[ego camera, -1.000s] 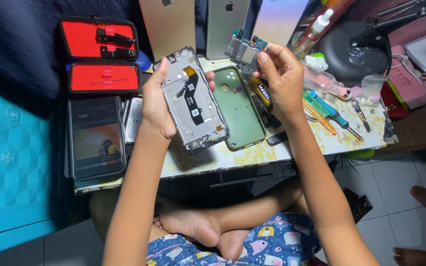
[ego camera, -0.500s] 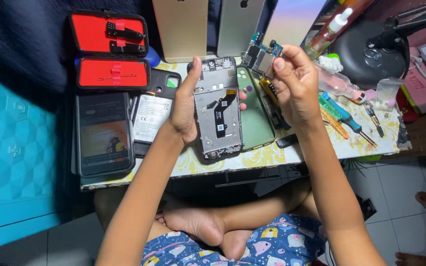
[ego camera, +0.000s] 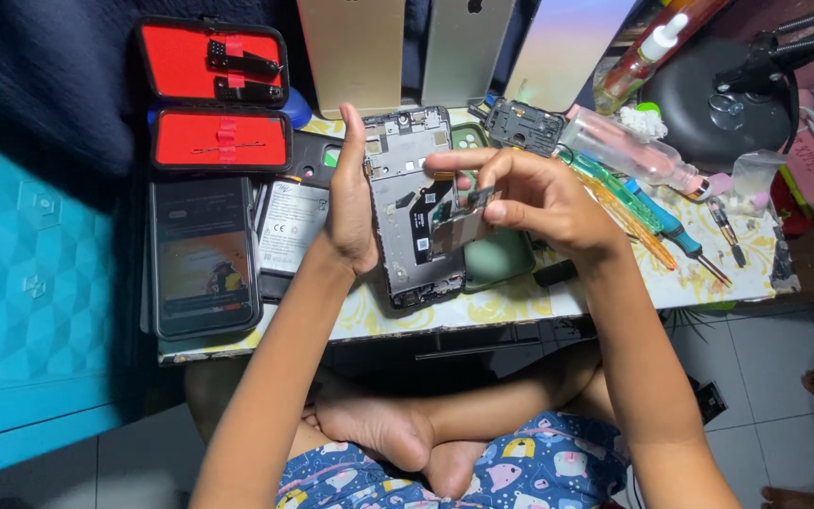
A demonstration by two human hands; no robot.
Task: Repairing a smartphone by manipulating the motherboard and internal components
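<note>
Fingers of the right hand are pinched together on a small circuit board, holding it just above the open back of a phone. The left hand is clamped on the phone's left edge, thumb side up along the frame, keeping it tilted over the tabletop with its bare inner frame facing up.

Judging by how the board hangs over the middle of the frame, the step in hand looks like fitting or lifting that board at its seat in the phone; which of the two cannot be told from this view. The next move would call for a steady grip on the frame and a careful lining up of the board's edges with its recess, since the part is thin and small.

A green phone cover lies on the tabletop just beside and partly under the phone. Left of it lie a flat battery and a second phone with a lit screen. An open red tool case sits behind these. To the right are screwdrivers, a clear bottle and a black lamp base. Three phone backs lean upright at the far edge.
</note>
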